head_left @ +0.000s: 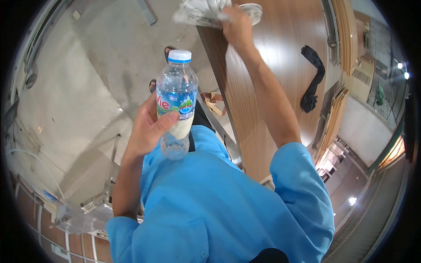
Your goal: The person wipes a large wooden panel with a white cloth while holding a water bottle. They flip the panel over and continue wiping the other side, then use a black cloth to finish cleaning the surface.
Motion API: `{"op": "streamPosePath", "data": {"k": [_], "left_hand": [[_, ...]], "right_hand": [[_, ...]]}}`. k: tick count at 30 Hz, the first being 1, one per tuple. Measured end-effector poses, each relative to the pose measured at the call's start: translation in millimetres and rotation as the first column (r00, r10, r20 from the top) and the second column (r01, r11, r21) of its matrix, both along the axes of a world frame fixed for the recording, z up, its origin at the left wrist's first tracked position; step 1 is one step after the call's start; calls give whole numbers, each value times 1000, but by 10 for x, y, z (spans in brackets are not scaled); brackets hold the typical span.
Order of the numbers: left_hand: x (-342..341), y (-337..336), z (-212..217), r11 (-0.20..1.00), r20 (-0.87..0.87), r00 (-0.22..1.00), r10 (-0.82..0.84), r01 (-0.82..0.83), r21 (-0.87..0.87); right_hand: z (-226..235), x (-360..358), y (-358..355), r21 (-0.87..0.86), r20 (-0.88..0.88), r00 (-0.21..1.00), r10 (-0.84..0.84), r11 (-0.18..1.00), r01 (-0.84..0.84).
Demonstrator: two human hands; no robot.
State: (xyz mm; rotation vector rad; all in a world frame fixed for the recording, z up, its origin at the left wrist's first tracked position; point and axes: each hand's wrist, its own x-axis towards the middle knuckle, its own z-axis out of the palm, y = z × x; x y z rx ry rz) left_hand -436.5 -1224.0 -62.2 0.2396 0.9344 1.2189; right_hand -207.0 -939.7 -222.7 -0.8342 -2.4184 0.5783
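My left hand (151, 125) is wrapped round a clear plastic bottle (175, 98) with a white cap and a blue-green label. The bottle stands upright in front of my blue shirt, and whitish stuff shows at its lower part. Stretched out to the far edge of a wood-grain tabletop (272, 48), my right hand (238, 25) closes on a crumpled pale cloth (204, 12). The cloth is blurred, and part of it hangs past the table's edge; its far end is cut off by the frame.
A twisted black cloth strip (312, 79) lies on the tabletop to the right. Stacked boards (331, 114) stand beyond the table. Wood scraps (213, 105) lie on the floor by the table's left edge. At the lower left is a metal frame (94, 201).
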Motion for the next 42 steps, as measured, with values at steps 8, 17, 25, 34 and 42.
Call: {"op": "streamPosePath", "data": {"k": [8,17,25,34,42], "left_hand": [[99,-303,-54,996,-14,1000,24,-23,83],[425,-447,33,997,-69,995,-76,77,0],[611,-499,93,999,-177,983,39,-42,-15],[723,-216,102,998,-160,985,69,-67,20],[640,-150,126,999,-160,987,17,-25,-47]], "right_hand": [[948,2112,-2436,-314,370,919,-138,912,263],[441,90,-158,1,231,973,-26,1000,26],[735,1884,-1903,-377,653,713,255,926,15],[348,1677,802,125,80,637,-767,642,757],[350,646,-1029,-44,187,971,-151,986,162]]}}
